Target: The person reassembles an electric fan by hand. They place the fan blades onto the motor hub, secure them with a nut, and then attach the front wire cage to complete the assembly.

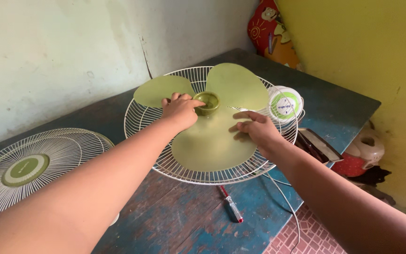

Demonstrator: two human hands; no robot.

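The pale green three-bladed plastic fan blade [207, 127] lay in the white wire rear guard [142, 120], the left hand [180, 110] pinching its hub in a closed grip, the right hand [254, 129] open-fingered on it; steady, level pressure seemed wise.

Bare forearms, no sleeves; left hand [180, 111], right hand [255, 130] ungloved.
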